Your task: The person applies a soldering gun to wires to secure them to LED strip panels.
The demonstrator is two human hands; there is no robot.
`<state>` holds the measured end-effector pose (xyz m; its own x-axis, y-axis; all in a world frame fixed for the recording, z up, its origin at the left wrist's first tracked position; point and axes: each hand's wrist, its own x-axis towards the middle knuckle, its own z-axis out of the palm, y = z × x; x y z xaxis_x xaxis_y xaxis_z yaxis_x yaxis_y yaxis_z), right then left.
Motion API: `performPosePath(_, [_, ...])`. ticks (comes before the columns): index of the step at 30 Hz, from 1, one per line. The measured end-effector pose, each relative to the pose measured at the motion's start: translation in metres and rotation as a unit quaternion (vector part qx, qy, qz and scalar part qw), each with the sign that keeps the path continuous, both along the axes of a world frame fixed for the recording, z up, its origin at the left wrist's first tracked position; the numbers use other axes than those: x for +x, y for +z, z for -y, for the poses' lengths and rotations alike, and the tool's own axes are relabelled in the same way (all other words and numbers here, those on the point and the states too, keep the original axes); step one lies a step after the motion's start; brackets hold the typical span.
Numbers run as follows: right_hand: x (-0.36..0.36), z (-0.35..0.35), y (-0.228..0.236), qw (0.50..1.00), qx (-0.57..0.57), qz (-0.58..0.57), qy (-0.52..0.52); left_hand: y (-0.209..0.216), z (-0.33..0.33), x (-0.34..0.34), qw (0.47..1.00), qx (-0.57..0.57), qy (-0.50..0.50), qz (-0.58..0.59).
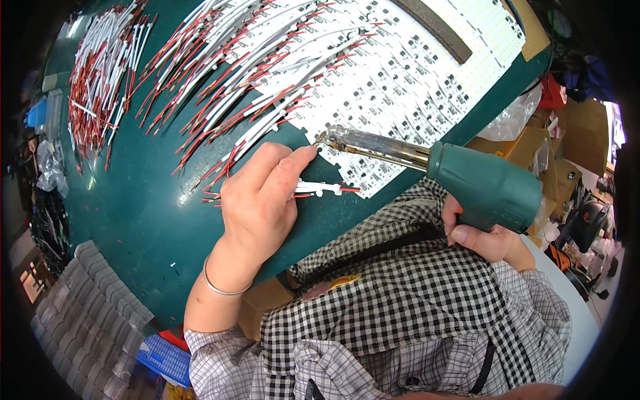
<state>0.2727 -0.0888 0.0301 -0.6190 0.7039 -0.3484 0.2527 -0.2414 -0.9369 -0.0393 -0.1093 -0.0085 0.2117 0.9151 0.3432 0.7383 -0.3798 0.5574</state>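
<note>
Your widest open room lies on the left part of the dark green surface (133,213), between the loose pile of red and white wires (100,87) and your left forearm; only small scraps dot it. On the right, a narrow green strip separates the white circuit-board sheet (400,100) from the surface's edge, and the sheet's near corner points toward that edge, where your checked apron (393,300) comes close. A fan of wires (233,73) hangs off the sheet's left side, and a dark bar (437,30) lies across its far part. Grey stacked pieces (93,320) stand by the surface's near-left edge.

Your right grip (492,245) is closed around the handle of the green soldering gun (487,190), whose barrel reaches left over the sheet. Your left grip (257,197) is bent, thumb and index finger near each other, with the index fingertip just beside the gun's tip; you cannot tell from here whether they pinch anything. A short white-and-red wire bundle (317,189) shows beside and partly behind this grip, close to the sheet's near corner.
</note>
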Motion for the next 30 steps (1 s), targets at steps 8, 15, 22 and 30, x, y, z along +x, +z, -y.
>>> performPosePath(8, [-0.008, 0.003, 0.005, 0.998, -0.054, 0.001, -0.043, 0.001, 0.001, 0.002, 1.0, -0.006, 0.005, 0.009])
performPosePath(15, [-0.006, 0.007, 0.008, 0.996, -0.056, -0.014, -0.07, 0.003, 0.001, 0.002, 1.0, -0.01, 0.015, 0.002])
performPosePath(22, [0.001, 0.004, 0.012, 0.978, -0.099, -0.127, -0.133, 0.003, 0.001, 0.003, 1.0, -0.005, 0.016, -0.002])
performPosePath(30, [0.011, 0.008, 0.011, 0.985, -0.084, -0.121, -0.093, -0.002, -0.004, -0.003, 0.999, -0.015, -0.029, 0.039])
